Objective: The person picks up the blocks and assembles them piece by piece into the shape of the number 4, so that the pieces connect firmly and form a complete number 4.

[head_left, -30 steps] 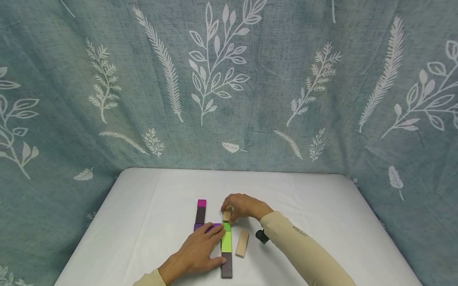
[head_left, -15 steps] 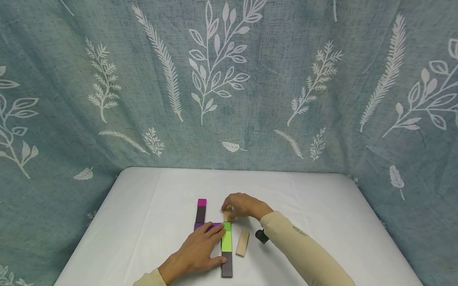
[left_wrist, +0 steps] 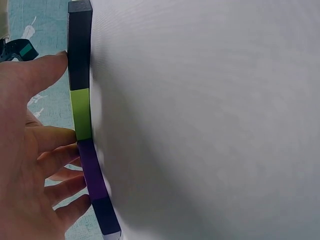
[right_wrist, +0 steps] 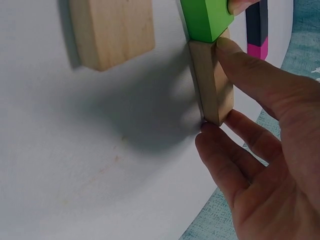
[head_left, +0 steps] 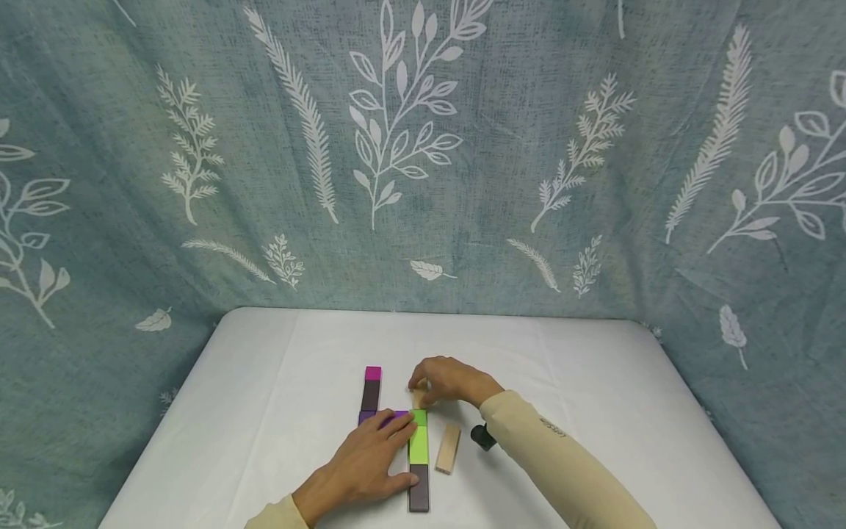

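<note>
Coloured blocks lie end to end on the white table. My right hand [head_left: 452,378] pinches a plain wooden block [right_wrist: 212,82] at the far end of the right-hand row, thumb on one end and fingers at the other. That block meets the bright green block [right_wrist: 205,20]. After it come a lime block [head_left: 418,444] and a dark grey block [head_left: 419,488]. My left hand [head_left: 369,459] rests with spread fingers across the purple crosspiece [head_left: 396,416], fingertips at the green blocks and thumb on the dark grey one.
Left of the row, a dark block [head_left: 371,395] and a magenta one [head_left: 373,373] extend away from me. A loose wooden block [head_left: 447,450] lies to the right of the lime block. A patterned curtain [head_left: 423,184] hangs behind the table [head_left: 581,353].
The wooden block in my right hand has come slightly toward me, closing the narrow dark gap before the green block. My left hand has stayed in place.
</note>
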The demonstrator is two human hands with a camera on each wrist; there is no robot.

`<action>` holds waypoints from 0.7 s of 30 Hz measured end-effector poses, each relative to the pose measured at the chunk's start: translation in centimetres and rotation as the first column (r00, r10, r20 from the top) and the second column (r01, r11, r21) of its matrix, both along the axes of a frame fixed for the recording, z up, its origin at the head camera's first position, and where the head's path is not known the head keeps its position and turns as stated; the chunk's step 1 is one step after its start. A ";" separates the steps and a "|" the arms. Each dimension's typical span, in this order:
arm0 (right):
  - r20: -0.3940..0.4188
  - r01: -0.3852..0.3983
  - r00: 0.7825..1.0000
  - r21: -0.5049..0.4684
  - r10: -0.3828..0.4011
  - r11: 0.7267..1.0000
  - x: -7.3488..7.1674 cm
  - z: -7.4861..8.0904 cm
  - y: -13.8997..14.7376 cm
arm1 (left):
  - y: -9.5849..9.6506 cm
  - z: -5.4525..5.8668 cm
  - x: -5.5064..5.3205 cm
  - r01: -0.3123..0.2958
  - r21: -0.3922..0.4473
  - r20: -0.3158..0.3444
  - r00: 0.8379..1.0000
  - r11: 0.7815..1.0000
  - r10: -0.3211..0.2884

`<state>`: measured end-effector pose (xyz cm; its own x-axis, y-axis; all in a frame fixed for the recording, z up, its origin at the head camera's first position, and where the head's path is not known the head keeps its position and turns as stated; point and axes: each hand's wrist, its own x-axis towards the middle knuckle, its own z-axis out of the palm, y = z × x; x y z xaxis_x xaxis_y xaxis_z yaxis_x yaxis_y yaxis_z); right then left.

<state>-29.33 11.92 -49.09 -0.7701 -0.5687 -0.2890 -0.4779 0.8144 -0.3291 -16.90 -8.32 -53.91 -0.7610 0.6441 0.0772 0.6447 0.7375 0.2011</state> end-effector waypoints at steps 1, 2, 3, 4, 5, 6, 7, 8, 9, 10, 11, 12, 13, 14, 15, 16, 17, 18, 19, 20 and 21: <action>-0.002 -0.003 1.000 0.001 0.003 1.000 0.0 0.0 0.0 | 0.0 0.0 0.0 0.000 -0.001 0.000 1.000 1.000 0.000; -0.002 -0.004 1.000 0.000 0.004 1.000 0.0 0.1 0.0 | 0.0 0.0 0.0 0.001 -0.003 0.001 1.000 1.000 -0.001; -0.003 -0.007 1.000 0.002 0.007 1.000 0.0 0.1 0.0 | 0.0 0.0 0.0 0.001 -0.004 0.001 1.000 1.000 -0.001; -0.004 -0.009 1.000 0.005 0.009 1.000 0.1 0.1 0.0 | 0.0 0.1 0.0 0.001 -0.005 0.001 1.000 1.000 -0.001; -0.003 -0.010 1.000 0.007 0.010 1.000 0.1 0.1 0.0 | 0.0 0.1 0.0 0.001 -0.006 0.000 1.000 1.000 -0.001; -0.003 -0.011 1.000 0.009 0.011 1.000 0.1 0.2 0.0 | 0.1 0.1 0.0 0.002 -0.007 -0.001 1.000 1.000 -0.002; -0.003 -0.012 1.000 0.010 0.012 1.000 0.1 0.1 0.0 | 0.1 0.1 0.0 0.002 -0.007 -0.002 1.000 1.000 -0.002; -0.002 -0.012 1.000 0.011 0.012 1.000 0.1 0.1 -0.1 | 0.1 0.1 0.0 0.003 -0.007 -0.002 1.000 1.000 -0.003; -0.002 -0.013 1.000 0.013 0.013 1.000 0.1 0.1 -0.1 | 0.1 0.1 0.0 0.004 -0.006 -0.003 1.000 1.000 -0.004; -0.001 -0.013 1.000 0.014 0.014 1.000 0.1 0.1 -0.1 | 0.1 0.1 0.0 0.005 -0.004 -0.003 1.000 1.000 -0.005; -0.003 -0.017 1.000 0.012 0.017 1.000 0.1 0.0 -0.1 | 0.1 0.1 0.0 0.006 -0.004 -0.003 1.000 1.000 -0.006; -0.007 -0.023 1.000 0.010 0.024 1.000 0.0 0.0 -0.1 | 0.1 0.1 0.0 0.007 -0.002 -0.003 1.000 1.000 -0.007; -0.011 -0.028 1.000 0.008 0.028 1.000 0.0 0.0 -0.1 | 0.0 0.1 0.0 0.007 -0.003 -0.004 1.000 1.000 -0.007; -0.015 -0.033 0.999 0.007 0.034 0.999 0.0 0.0 -0.1 | 0.0 0.1 0.0 0.007 -0.003 -0.004 1.000 1.000 -0.007; -0.017 -0.037 0.999 0.005 0.038 0.999 0.0 0.0 -0.1 | 0.0 0.1 0.0 0.007 -0.005 -0.003 1.000 1.000 -0.007; -0.019 -0.041 0.999 0.005 0.041 0.999 0.0 0.1 -0.1 | 0.0 0.1 0.0 0.006 -0.007 -0.002 1.000 1.000 -0.006; -0.020 -0.042 0.999 0.003 0.042 0.999 0.0 0.1 -0.1 | 0.0 0.1 0.0 0.006 -0.009 -0.002 1.000 1.000 -0.006; -0.019 -0.041 0.999 0.003 0.041 0.999 0.1 0.1 -0.1 | 0.0 0.1 0.0 0.005 -0.011 -0.001 1.000 1.000 -0.005; -0.016 -0.036 0.999 0.003 0.036 0.999 0.1 0.1 -0.1 | 0.0 0.0 0.0 0.005 -0.014 0.000 1.000 1.000 -0.005; -0.015 -0.037 0.999 0.005 0.037 0.999 0.1 0.1 -0.1 | 0.0 0.0 0.0 0.004 -0.015 0.001 1.000 1.000 -0.004; -0.013 -0.036 0.999 0.005 0.036 0.999 0.1 0.1 -0.1 | 0.0 0.0 -0.1 0.005 -0.015 0.002 1.000 1.000 -0.004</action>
<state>-29.21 11.82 -48.97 -0.7530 -0.5947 -0.2816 -0.5109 0.7982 -0.3192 -16.96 -8.29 -53.92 -0.7582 0.6486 0.0662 0.6477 0.7376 0.1909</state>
